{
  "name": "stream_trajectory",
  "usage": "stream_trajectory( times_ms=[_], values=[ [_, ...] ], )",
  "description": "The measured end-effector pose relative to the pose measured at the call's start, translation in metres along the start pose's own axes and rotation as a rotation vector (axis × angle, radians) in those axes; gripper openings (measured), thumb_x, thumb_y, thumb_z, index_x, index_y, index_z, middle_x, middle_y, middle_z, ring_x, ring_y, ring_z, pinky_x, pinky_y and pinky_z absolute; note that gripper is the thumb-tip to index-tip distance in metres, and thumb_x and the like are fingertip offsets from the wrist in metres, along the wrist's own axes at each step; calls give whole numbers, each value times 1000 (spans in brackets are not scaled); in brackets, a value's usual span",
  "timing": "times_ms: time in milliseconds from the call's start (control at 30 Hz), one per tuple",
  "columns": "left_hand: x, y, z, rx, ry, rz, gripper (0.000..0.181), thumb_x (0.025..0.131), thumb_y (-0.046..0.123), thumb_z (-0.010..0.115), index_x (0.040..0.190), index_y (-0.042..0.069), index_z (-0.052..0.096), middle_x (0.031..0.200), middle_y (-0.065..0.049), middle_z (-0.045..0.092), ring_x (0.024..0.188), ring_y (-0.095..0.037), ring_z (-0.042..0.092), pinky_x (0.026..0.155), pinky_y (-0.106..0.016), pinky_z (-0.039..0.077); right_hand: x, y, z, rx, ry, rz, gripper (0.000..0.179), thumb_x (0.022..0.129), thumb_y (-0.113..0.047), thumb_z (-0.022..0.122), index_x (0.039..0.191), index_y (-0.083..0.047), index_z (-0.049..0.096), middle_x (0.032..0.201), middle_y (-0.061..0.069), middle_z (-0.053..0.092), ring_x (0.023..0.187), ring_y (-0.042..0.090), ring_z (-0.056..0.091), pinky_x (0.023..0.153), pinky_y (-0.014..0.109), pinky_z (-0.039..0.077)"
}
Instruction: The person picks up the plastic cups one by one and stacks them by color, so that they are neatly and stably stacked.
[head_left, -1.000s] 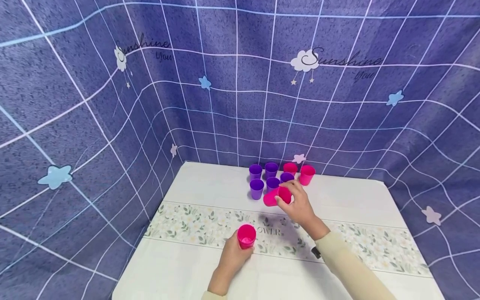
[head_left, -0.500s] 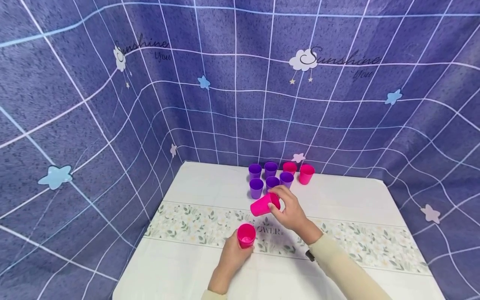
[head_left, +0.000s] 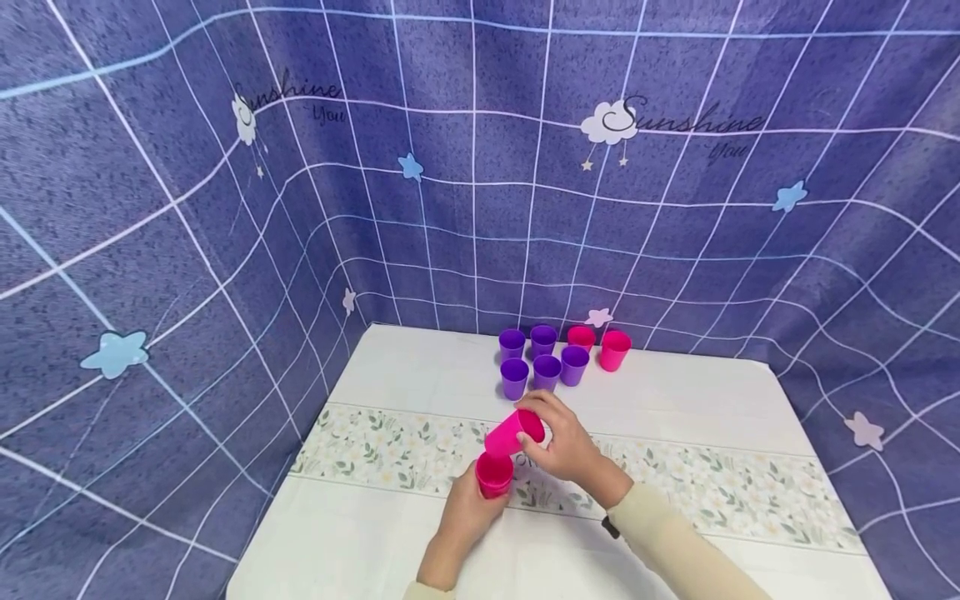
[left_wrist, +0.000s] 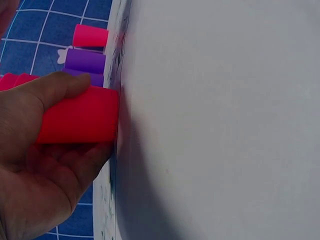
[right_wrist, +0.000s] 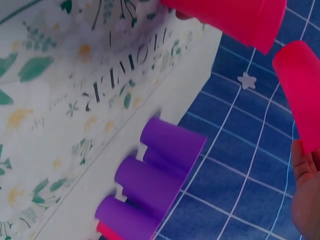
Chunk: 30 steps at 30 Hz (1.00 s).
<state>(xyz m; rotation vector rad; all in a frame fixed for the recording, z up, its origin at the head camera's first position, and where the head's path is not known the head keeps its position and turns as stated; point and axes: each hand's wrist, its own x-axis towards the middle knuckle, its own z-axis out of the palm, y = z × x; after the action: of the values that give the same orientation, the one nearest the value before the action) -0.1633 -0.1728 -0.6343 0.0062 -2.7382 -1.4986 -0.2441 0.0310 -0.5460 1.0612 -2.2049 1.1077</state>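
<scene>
My left hand [head_left: 468, 508] grips a pink cup [left_wrist: 82, 117], mouth up, near the front of the printed band. More than one rim shows at its mouth in the wrist views, like nested cups. My right hand [head_left: 558, 442] holds another pink cup [head_left: 512, 433] by its rim end, with fingers on one side and thumb on the other. This cup is tilted, its base pointing down and left close over the mouth of the left-hand cup. In the right wrist view, the right-hand cup [right_wrist: 302, 95] appears apart from the left-hand cup [right_wrist: 230, 17].
Several purple cups [head_left: 514, 379] stand upright in two rows at the back of the white table [head_left: 337, 525]. Two pink cups [head_left: 615, 351] stand to their right. A blue-purple grid curtain [head_left: 480, 208] hangs behind and along the left side.
My right hand has carried its pink cup left and toward me, from near the purple cups to just over the left-hand cup. My left hand has stayed nearly still.
</scene>
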Motion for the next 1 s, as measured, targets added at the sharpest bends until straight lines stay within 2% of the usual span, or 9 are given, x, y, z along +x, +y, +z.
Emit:
stream_trajectory(
  times_ms=[167,467,667,733,800,1000],
  values=[
    [0,-2,-1,12,-8,7,65,86,16,84,145,14,57,135,-5,74,128,-26,71,114,-50,55,-5,-6,7,2,-38,-31,43,84,-20,75,126,-10,69,125,4,66,114,18,64,94,32,64],
    [4,-1,-3,54,14,28,68,82,15,86,144,9,58,132,-10,75,123,-27,73,110,-48,57,-8,-13,22,-1,-93,-88,44,81,-23,80,122,-10,72,123,3,64,112,15,63,89,23,62],
    [6,-1,0,78,53,106,62,83,10,84,140,8,59,131,-10,75,123,-26,73,108,-43,59,-10,-12,34,-9,-88,-134,41,85,-31,82,121,-14,72,118,2,65,109,13,61,84,17,60],
    [7,-1,1,80,64,143,59,85,8,83,139,6,60,130,-13,75,123,-28,73,107,-43,59,-10,-12,37,-17,-90,-128,42,85,-33,82,121,-15,73,117,2,65,108,13,61,83,17,60],
    [6,-1,2,104,76,152,57,87,11,82,139,6,59,130,-14,76,122,-29,74,106,-43,60,-11,-13,41,-41,-98,-105,43,84,-36,84,119,-15,73,116,1,65,107,12,59,82,17,59],
    [-2,-6,6,140,106,103,49,88,11,78,134,6,62,124,-14,77,117,-30,76,103,-44,61,-24,-15,58,-127,-124,-78,47,82,-43,85,116,-13,74,114,1,66,106,14,57,82,22,59]
  ],
)
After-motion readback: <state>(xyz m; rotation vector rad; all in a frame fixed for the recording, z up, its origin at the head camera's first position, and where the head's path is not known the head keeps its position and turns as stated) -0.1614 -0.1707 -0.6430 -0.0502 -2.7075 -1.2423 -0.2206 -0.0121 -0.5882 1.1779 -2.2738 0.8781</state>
